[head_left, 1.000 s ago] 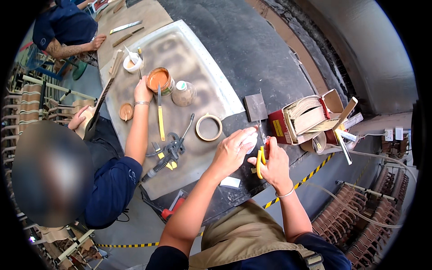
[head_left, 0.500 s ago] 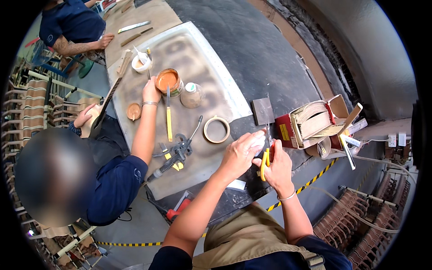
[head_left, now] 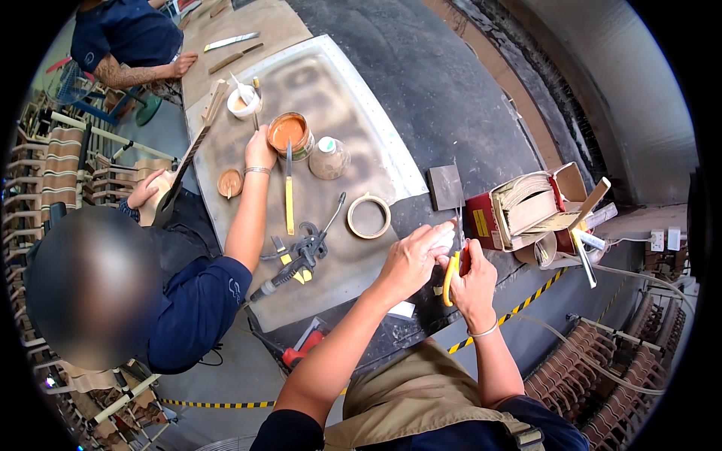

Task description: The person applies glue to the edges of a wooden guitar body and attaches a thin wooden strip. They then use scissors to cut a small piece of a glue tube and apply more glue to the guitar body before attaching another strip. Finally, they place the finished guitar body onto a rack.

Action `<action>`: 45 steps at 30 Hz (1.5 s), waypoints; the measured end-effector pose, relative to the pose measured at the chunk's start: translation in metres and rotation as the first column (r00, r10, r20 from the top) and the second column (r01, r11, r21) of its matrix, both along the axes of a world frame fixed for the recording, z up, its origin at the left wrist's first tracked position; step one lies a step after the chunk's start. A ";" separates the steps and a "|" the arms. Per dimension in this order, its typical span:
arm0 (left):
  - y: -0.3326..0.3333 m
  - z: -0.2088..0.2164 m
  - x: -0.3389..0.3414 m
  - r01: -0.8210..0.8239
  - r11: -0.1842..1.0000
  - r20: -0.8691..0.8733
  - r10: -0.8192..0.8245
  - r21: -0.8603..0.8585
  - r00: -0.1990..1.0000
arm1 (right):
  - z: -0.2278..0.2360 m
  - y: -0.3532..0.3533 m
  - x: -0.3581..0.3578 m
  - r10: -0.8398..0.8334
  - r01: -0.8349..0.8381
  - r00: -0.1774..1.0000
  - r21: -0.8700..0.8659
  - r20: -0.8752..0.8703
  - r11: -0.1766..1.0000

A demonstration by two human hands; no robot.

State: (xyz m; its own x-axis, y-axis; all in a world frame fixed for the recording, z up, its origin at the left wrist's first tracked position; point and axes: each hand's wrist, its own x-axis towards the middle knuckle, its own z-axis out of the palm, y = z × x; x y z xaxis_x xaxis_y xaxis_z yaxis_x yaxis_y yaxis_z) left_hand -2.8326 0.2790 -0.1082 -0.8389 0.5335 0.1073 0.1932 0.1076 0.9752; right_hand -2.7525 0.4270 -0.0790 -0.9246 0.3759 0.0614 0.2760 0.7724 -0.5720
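My right hand (head_left: 475, 286) is closed around the yellow-and-red handles of a pair of scissors (head_left: 450, 282), whose blades point away from me. Close beside it, my left hand (head_left: 408, 259) pinches a small, crumpled white piece (head_left: 445, 240) against the blades; whether it is cloth or paper I cannot tell. Both hands hover over the near right part of the dark table. Just beyond them lies a dark square block (head_left: 445, 188). A roll of masking tape (head_left: 368, 217) rests to their left.
Right of my hands stands a red box (head_left: 481, 222) full of sandpaper-like sheets. A clamp (head_left: 304, 255), a yellow-handled knife (head_left: 289, 203), a tin of orange-brown paste (head_left: 289, 134) and a bottle (head_left: 329, 158) lie leftward. A co-worker's arm (head_left: 252, 203) reaches in; another person stands at far left.
The view has shifted slightly, moving the table things a little rightward. My hands stay together at the scissors, whose yellow handle now stands more upright. The co-worker's arm remains by the tin.
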 end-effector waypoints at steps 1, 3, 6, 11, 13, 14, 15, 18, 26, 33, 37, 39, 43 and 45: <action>0.000 0.001 0.000 -0.001 1.000 -0.011 0.001 -0.002 1.000 | -0.001 0.001 0.000 0.004 -0.003 1.000 0.017 -0.014 1.000; 0.001 -0.002 0.000 -0.002 0.999 -0.043 0.001 -0.033 0.999 | -0.004 0.001 0.001 -0.002 0.002 1.000 0.026 -0.018 1.000; 0.001 -0.003 0.000 0.008 0.999 -0.051 -0.011 -0.054 0.999 | -0.005 0.001 0.003 -0.017 0.017 1.000 0.019 -0.014 1.000; 0.001 -0.001 0.000 0.019 0.998 -0.054 -0.023 -0.065 0.998 | -0.007 0.001 0.006 -0.027 0.026 0.999 -0.019 -0.023 0.999; 0.002 0.000 0.000 0.023 0.998 -0.054 -0.026 -0.060 0.998 | -0.007 0.001 0.006 -0.029 0.028 0.999 -0.036 -0.033 0.999; 0.002 0.002 0.000 0.019 0.998 -0.045 -0.022 -0.063 0.999 | -0.008 0.001 0.007 -0.034 0.033 0.999 -0.045 -0.036 0.998; 0.002 0.004 0.000 0.015 0.998 -0.036 -0.018 -0.066 0.999 | -0.008 0.001 0.007 -0.039 0.037 0.999 -0.053 -0.038 0.998; 0.002 0.002 -0.001 0.022 0.998 -0.050 -0.026 -0.066 0.998 | -0.007 0.000 0.007 -0.044 0.042 0.998 -0.058 -0.050 0.997; 0.011 -0.003 0.009 0.062 0.997 0.060 -0.065 0.045 0.996 | -0.005 0.001 0.010 -0.039 0.029 0.995 -0.108 -0.094 0.994; 0.011 -0.010 0.002 0.050 0.941 0.318 -0.163 0.335 0.934 | -0.005 0.008 0.008 -0.129 0.100 0.979 -0.184 -0.155 0.978; 0.006 -0.005 -0.001 0.032 0.895 0.401 -0.231 0.444 0.886 | -0.009 0.009 0.008 -0.142 0.111 0.977 -0.188 -0.161 0.976; 0.001 0.001 -0.006 0.059 0.912 0.431 -0.247 0.406 0.868 | -0.015 0.011 0.010 -0.154 0.123 0.976 -0.188 -0.156 0.974; -0.001 -0.004 -0.007 0.021 0.890 0.441 -0.247 0.456 0.863 | -0.021 0.011 0.008 -0.156 0.139 0.982 -0.150 -0.107 0.979; 0.001 -0.004 -0.008 0.020 0.871 0.438 -0.267 0.492 0.858 | -0.025 0.011 0.007 -0.155 0.149 0.986 -0.104 -0.054 0.983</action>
